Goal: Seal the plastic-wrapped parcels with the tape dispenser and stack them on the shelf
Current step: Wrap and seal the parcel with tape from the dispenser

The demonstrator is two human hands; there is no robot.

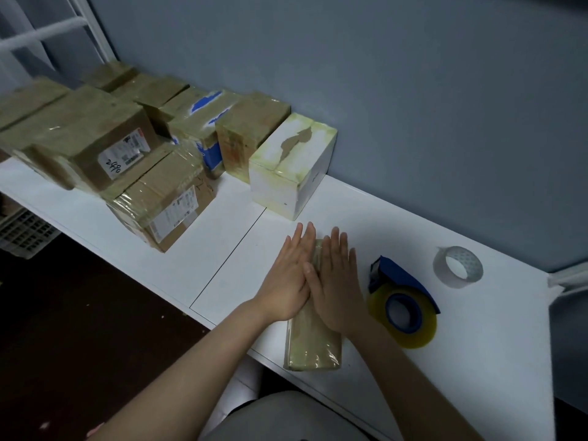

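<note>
A small oblong parcel (pixel 313 345), glossy with yellowish film, lies at the smooth white desk's (pixel 461 361) near edge. The left hand (pixel 288 275) and right hand (pixel 334 288) press flat on it, fingers straight. Just right, a blue tape dispenser (pixel 402 300) holds an amber roll.
</note>
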